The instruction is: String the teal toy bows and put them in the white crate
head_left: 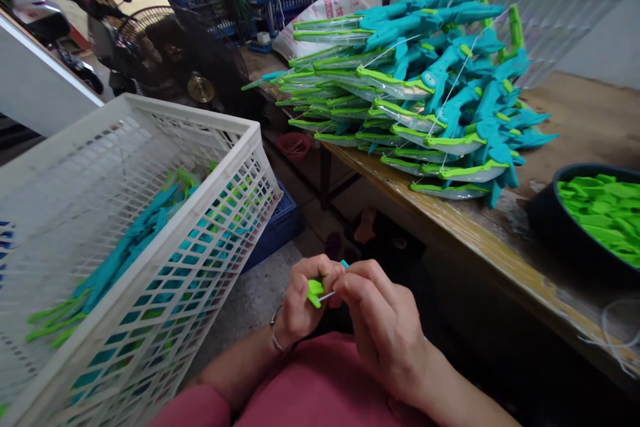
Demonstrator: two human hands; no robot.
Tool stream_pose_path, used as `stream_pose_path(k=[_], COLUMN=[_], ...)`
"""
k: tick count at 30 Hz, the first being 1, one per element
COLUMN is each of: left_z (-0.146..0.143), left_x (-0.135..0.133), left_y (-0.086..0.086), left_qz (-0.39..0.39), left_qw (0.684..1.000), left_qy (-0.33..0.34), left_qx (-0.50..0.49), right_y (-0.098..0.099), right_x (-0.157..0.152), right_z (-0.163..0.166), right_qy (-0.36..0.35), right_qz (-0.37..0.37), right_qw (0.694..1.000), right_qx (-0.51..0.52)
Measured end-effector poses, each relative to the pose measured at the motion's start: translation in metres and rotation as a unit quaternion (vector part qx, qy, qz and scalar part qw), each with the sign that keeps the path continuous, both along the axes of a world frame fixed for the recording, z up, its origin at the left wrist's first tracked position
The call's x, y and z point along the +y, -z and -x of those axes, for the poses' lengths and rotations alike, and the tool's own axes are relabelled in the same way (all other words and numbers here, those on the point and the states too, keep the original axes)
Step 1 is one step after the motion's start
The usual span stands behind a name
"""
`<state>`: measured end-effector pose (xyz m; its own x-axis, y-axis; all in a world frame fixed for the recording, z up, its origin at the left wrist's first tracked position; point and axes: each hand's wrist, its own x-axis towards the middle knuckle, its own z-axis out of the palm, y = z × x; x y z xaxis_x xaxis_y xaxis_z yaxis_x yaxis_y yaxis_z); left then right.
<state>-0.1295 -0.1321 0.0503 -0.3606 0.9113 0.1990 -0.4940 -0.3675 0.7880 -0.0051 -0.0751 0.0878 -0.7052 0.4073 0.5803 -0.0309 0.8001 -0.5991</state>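
Note:
My left hand (303, 293) is closed around a small bright green plastic piece (315, 292), part of which its fingers hide. Close beside it, my right hand (383, 320) pinches the end of a thin white cord (327, 295) that runs to the green piece. A bit of turquoise plastic (345, 264) peeks out between the fingertips of both hands; which hand holds it I cannot tell. Both hands are in front of my body, below the table edge.
A tall pile of turquoise and green plastic toy-like assemblies (430, 93) lies on the wooden table (575, 107). At right stands a dark tub (545, 207) of green pieces. A white crate (200, 213) at left holds more turquoise parts. Behind it is a fan (200, 88).

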Motion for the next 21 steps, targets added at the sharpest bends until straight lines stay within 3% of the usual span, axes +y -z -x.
stream_pose_path(k=[14, 18, 21], left_z=[0.001, 0.0, -0.001], left_x=[0.0, -0.003, -0.003], left_y=[0.005, 0.009, 0.01], left_qz=[-0.01, 0.02, 0.084], left_qw=[1.0, 1.0, 0.996], left_qy=[0.003, -0.012, -0.007], left_qx=[0.012, 0.019, -0.003], right_y=[0.001, 0.001, 0.002], right_x=[-0.002, -0.005, -0.005], right_z=[0.0, 0.002, 0.004], right_qy=[-0.013, -0.001, 0.027], right_qz=[0.039, 0.001, -0.048], right_qw=[0.999, 1.0, 0.998], right_qx=[0.005, -0.002, 0.006])
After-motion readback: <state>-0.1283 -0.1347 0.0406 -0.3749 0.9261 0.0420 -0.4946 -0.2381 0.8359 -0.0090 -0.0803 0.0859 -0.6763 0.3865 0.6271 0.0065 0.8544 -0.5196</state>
